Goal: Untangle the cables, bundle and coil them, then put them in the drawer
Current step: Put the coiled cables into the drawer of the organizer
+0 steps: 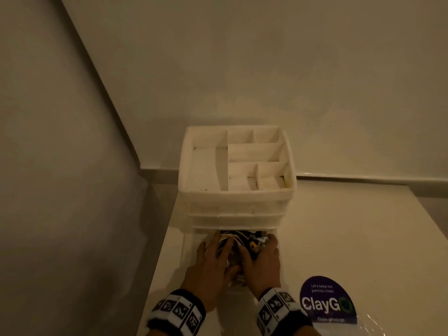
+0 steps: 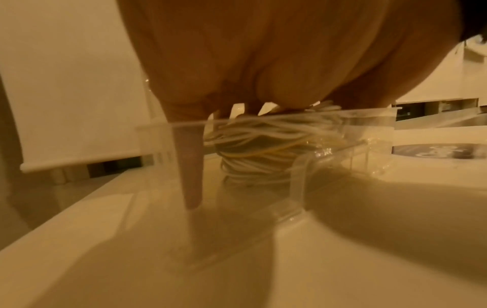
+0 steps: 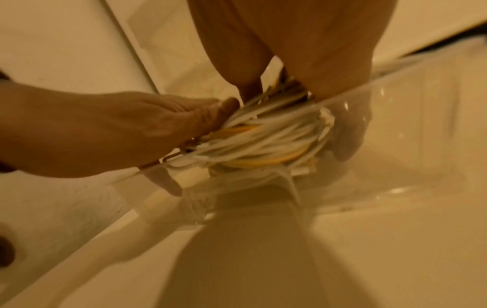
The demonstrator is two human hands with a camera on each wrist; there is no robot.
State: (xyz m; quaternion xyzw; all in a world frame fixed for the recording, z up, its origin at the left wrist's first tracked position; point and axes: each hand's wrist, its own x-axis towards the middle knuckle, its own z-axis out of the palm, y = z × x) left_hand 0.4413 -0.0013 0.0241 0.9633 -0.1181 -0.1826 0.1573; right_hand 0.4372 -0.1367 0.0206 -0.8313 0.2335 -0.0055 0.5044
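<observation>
Down in the lower right of the head view we find a round purple sticker [image 1: 327, 301] on the surface [image 1: 339, 226], and we can read it: small print "Let's keep our pantries clean," then big white "ClayGo", its last letter a green ring. The line beneath is too blurred for us. In the left wrist view the sticker [image 2: 437, 153] is unreadable.

You're at a shared office pantry. That purple ClayGo sticker [image 1: 327, 302] on your white worktop [image 1: 339, 238] says "keep our pantries clean".

Left hand [image 1: 213, 258] and right hand [image 1: 263, 259] side by side, fingers curled downward
</observation>
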